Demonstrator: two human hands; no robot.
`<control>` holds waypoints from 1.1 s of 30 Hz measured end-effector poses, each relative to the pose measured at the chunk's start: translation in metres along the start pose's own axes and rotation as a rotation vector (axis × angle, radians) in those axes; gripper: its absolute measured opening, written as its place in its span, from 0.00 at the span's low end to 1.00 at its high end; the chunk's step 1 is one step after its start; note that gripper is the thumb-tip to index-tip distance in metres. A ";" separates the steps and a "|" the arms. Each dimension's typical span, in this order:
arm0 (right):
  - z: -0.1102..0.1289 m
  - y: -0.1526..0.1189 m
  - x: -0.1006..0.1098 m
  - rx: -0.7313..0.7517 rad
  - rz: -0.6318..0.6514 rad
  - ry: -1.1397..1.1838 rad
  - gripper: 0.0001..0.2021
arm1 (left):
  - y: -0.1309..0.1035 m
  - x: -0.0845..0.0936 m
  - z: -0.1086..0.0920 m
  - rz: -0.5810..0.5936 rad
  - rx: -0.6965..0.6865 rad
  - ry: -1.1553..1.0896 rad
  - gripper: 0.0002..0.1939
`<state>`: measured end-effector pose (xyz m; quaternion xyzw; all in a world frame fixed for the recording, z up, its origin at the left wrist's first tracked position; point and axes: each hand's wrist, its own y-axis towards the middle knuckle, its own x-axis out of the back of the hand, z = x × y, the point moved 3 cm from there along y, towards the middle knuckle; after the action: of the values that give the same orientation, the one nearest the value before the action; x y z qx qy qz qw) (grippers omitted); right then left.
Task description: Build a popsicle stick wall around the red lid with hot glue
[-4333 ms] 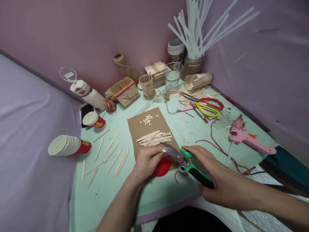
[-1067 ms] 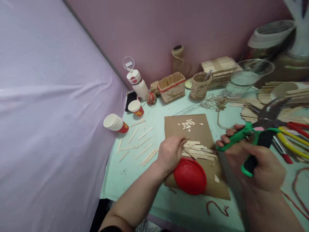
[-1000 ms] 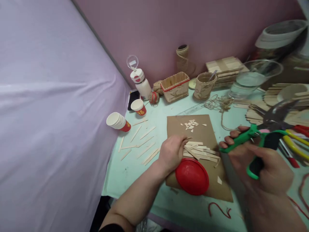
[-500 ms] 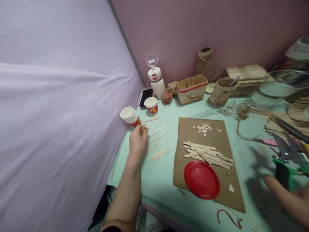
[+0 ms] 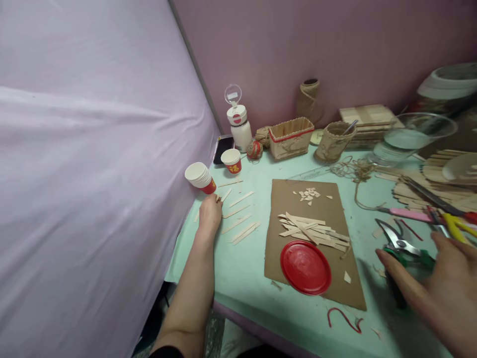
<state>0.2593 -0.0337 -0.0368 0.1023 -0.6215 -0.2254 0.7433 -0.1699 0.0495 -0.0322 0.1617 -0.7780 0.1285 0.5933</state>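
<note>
My left hand is closed at the left of the table, just below the stacked paper cups; its fingertips pinch something too small to make out. Beside it several thin wooden strips lie spaced apart on the cloth. My right hand spreads its thumb and fingers over green-handled pruning shears, whose blades are parted. Whether it touches their handles is unclear. Between the hands, a cardboard sheet bears a pile of cut strips, small wood chips and a red lid.
Along the back stand a white bottle, a single paper cup, a wooden basket, a woven pot and a glass bowl. Pink-handled and yellow-handled tools lie at the right. Red cord curls near the front.
The view has shifted slightly to the right. My right hand has moved left and up, over the shears. My left hand remains near the cups, slightly lower.
</note>
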 end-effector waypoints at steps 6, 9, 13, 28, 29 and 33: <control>0.053 0.016 0.031 0.098 0.047 0.222 0.37 | -0.016 0.023 -0.010 -0.055 -0.029 -0.287 0.09; 0.085 0.020 0.037 0.082 0.176 0.618 0.24 | -0.036 0.034 -0.041 0.023 -0.101 -0.624 0.12; 0.117 0.027 0.021 -0.161 0.493 1.184 0.21 | -0.070 0.026 -0.107 0.319 -0.325 -0.895 0.12; 0.098 0.034 0.002 0.072 -0.023 1.067 0.08 | -0.091 -0.029 -0.164 1.118 0.480 -1.829 0.09; 0.098 0.033 0.002 0.124 -0.041 1.034 0.09 | -0.092 -0.030 -0.164 1.184 0.568 -1.867 0.10; 0.099 0.026 0.005 0.266 -0.087 0.933 0.13 | -0.098 -0.035 -0.163 1.257 0.722 -1.884 0.12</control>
<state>0.1690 -0.0001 -0.0008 0.3122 -0.2406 -0.1051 0.9130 0.0224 0.0272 -0.0226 -0.0600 -0.7696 0.4394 -0.4594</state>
